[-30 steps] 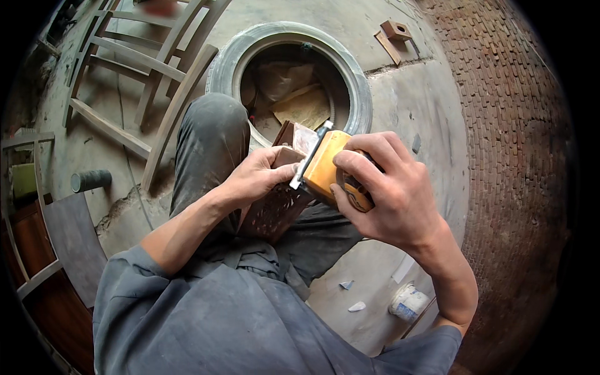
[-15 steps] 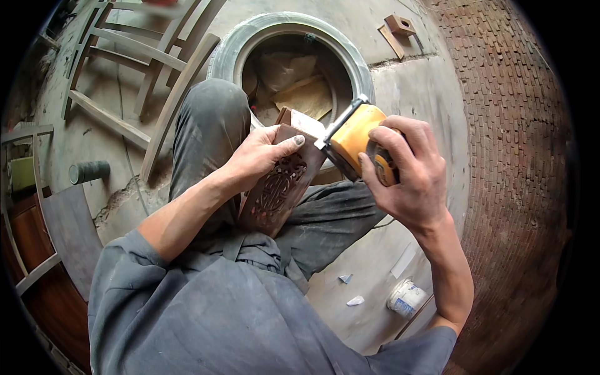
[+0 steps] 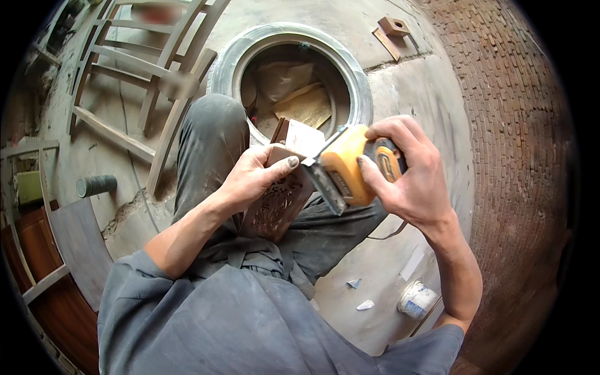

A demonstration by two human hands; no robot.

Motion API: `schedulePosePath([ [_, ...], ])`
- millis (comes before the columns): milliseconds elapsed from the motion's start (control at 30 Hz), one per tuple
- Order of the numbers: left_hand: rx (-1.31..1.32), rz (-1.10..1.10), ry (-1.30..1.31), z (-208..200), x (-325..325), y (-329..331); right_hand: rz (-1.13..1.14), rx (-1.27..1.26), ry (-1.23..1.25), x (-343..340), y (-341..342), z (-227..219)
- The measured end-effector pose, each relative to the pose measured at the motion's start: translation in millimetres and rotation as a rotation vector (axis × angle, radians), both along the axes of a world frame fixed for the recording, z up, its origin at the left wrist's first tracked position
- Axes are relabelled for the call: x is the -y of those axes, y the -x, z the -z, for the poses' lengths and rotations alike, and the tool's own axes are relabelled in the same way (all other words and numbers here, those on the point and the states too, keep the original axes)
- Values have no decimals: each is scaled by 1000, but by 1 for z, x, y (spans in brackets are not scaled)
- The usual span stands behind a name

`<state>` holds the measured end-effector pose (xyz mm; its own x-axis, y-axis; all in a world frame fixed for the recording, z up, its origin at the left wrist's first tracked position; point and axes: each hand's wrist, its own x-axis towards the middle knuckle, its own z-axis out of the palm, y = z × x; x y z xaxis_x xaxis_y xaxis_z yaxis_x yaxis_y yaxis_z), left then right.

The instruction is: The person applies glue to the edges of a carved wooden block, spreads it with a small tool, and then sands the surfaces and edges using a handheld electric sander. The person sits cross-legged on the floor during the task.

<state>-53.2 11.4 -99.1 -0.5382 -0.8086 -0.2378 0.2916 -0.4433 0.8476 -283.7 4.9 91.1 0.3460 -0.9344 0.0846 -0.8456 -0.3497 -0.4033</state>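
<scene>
A dark brown wooden box (image 3: 278,209) with a pierced carved face rests tilted in my lap. My left hand (image 3: 250,178) grips its upper part, thumb lying across the front near the top edge. My right hand (image 3: 420,178) is wrapped over the round top of a yellow electric sander (image 3: 347,167). The sander is tipped sideways, its flat pad turned toward the box. Its clamp end is beside the box's top edge, close to my left thumb; I cannot tell whether they touch. A pale face shows at the box's far end.
Beyond my knees lies a tyre (image 3: 226,69) with bags and paper inside. Wooden frames (image 3: 115,134) stand at far left, near a dark green cylinder (image 3: 97,185). A white tub (image 3: 417,300) sits at right. A small wooden block (image 3: 395,26) lies far off, beside brickwork (image 3: 515,125).
The sander has turned in my right hand's grip, showing more of its pad edge, and sits slightly lower. The box has tilted, its carved face looking shorter. The whole view has shifted a little.
</scene>
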Motion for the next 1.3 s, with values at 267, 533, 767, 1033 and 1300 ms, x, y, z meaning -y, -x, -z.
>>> schedulePosePath([
  [267, -136, -236, -173, 7, -12, -23, 97, 25, 52, -6, 16, -16],
  [533, -290, -286, -293, 5, -16, -34, 174, 140, 93, -5, 15, -20],
  [767, -300, -298, -321, 0, -21, -40, 40, 103, 156, -31, -17, -14],
  [1033, -201, -200, -215, -4, -46, -53, 41, 45, 103, -24, -7, -27],
  [1300, -158, -201, -116, -16, -61, -50, -94, -46, 27, -42, -34, -50],
])
